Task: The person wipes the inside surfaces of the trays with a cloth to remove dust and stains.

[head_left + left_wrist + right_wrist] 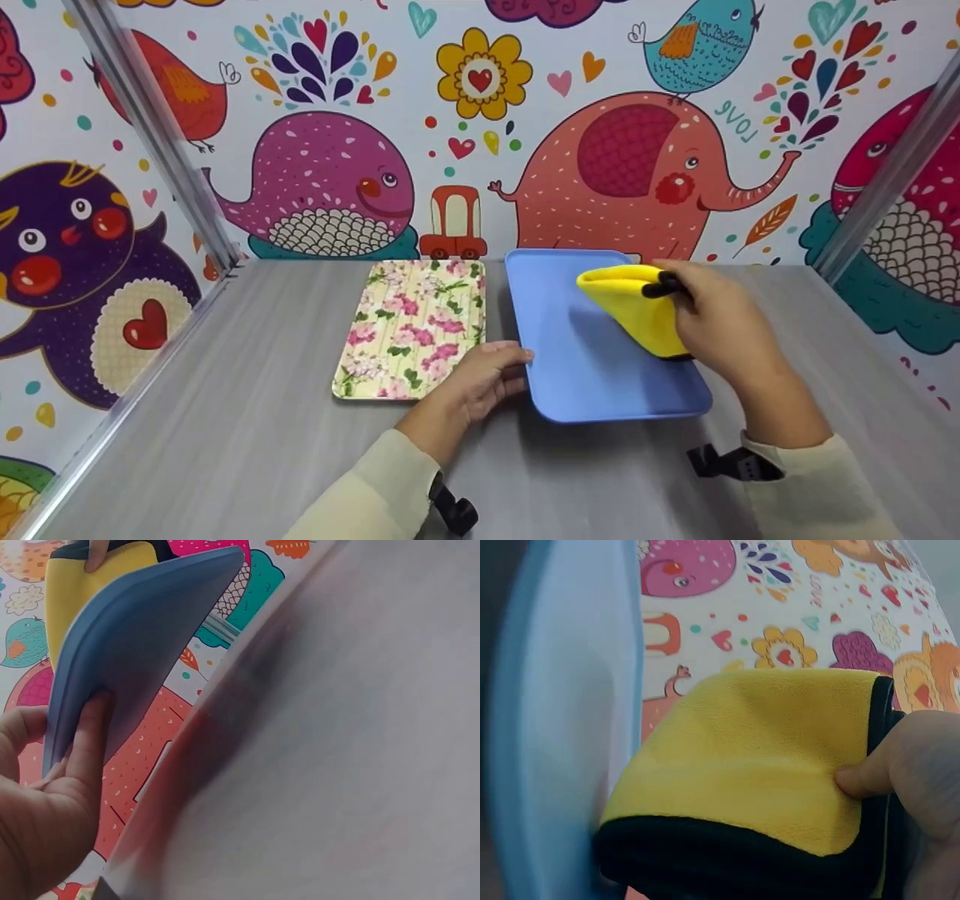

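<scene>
Currently, the blue tray (581, 382) is tilted, its near edge raised above the table (262, 457); the left hand (484, 379) grips its left rim between thumb and bent fingers. The right hand (716, 330) pinches the folded cloth (626, 311) over the tray's right half; contact between the 2 cannot be confirmed. Judged stage: partway, apparently wiping. Both items are in hand; coverage cannot be determined, and setting them down is not yet done. Leftward clearance is limited by the floral tray (409, 330), lying just beside. The wall (480, 161) bounds the far side; room exists nearward and rightward.
</scene>
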`<state>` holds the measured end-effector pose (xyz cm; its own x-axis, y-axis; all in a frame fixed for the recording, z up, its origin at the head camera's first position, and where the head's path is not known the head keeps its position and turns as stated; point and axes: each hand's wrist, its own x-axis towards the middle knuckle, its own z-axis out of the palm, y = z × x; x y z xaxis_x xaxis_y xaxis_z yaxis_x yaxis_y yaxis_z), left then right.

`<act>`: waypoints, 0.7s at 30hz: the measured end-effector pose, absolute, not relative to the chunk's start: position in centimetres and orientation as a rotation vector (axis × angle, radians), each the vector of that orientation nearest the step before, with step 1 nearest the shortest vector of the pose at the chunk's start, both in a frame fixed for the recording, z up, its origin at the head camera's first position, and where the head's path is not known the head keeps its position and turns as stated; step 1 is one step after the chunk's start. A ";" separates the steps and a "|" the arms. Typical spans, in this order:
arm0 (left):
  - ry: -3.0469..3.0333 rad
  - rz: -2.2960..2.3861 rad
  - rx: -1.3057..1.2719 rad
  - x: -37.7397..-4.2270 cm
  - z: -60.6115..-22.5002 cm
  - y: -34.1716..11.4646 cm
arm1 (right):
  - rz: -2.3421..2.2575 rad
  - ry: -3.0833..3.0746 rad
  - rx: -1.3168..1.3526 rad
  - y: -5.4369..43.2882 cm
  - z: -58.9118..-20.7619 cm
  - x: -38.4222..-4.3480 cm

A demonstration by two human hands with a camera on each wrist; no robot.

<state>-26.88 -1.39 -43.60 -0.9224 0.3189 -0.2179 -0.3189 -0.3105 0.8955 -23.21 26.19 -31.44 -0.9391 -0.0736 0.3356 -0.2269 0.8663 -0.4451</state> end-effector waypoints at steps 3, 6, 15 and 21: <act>1.548 2.267 -0.003 -26.9 -43.4 -1.6 | 0.675 -2.747 0.285 25.2 -31.4 -22.9; 1.552 2.267 -0.015 -27.0 -43.3 -1.9 | 0.622 -2.755 0.354 24.3 -31.4 -22.5; 1.569 2.259 -0.036 -26.9 -43.0 -2.3 | 0.471 -2.846 0.432 22.1 -31.7 -21.3; 1.569 2.257 -0.023 -26.9 -43.2 -2.7 | 0.376 -2.897 0.510 20.9 -32.1 -20.7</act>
